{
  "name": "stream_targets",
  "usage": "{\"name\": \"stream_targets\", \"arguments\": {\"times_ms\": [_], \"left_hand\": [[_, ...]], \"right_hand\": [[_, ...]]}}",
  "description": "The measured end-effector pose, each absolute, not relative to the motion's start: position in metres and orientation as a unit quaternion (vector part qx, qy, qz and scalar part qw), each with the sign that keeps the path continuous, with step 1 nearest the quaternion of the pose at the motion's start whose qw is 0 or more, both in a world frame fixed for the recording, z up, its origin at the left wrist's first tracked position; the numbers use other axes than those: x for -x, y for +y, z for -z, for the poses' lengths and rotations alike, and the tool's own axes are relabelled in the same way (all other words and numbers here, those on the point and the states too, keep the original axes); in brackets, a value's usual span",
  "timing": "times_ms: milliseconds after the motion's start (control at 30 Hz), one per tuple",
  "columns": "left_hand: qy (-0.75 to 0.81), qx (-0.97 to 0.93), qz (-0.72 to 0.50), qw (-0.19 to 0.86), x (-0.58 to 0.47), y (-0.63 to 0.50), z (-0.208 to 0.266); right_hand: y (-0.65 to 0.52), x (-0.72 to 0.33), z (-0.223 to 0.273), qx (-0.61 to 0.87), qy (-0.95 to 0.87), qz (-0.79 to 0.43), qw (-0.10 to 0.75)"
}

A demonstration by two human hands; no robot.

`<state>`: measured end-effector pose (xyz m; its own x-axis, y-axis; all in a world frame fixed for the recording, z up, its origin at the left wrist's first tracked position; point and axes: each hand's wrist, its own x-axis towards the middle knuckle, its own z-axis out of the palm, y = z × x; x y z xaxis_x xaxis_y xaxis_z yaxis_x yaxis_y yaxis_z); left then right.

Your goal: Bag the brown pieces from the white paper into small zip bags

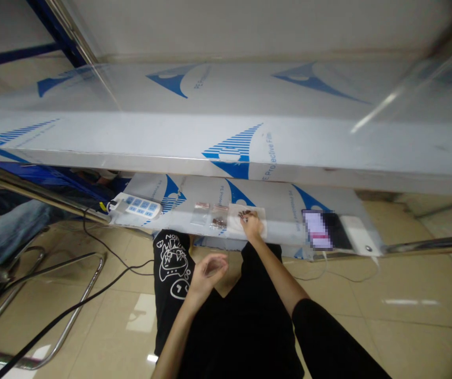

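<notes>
My left hand (206,276) is held above my lap, fingers curled around what looks like a small clear plastic bag (213,267). On the lower shelf, my right hand (252,226) reaches down onto a white sheet (235,227), its fingertips pinched together among small dark brown pieces (244,215). Which piece the fingers grip is too small to tell. Just left of the sheet lies a clear bag with dark brown pieces inside (219,220). Beside that one is another flat clear bag (201,214).
A white power strip (137,206) lies at the shelf's left end. To the right are a phone (320,230) and a white power bank (358,235) with cables. An upper shelf (150,134) overhangs the back. A metal chair frame (87,284) and another person's leg (16,226) are at left.
</notes>
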<state>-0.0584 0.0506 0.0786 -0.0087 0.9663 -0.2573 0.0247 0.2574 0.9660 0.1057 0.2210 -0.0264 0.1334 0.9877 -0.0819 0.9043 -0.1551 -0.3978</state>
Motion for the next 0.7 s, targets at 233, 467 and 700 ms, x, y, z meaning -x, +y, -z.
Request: {"name": "stream_targets", "arguments": {"times_ms": [233,467,700], "left_hand": [[0.563,-0.446,-0.41,0.563,0.05,0.049,-0.083],[0.583,-0.485,-0.401,0.513,0.052,0.045,-0.072],[0.63,-0.573,-0.345,0.394,0.063,0.053,-0.066]], "right_hand": [[0.22,-0.102,0.021,0.758,-0.611,-0.184,0.134],[0.191,-0.098,-0.02,0.711,-0.645,-0.208,0.188],[0.123,-0.097,-0.102,0.354,-0.86,-0.23,0.287]]}}
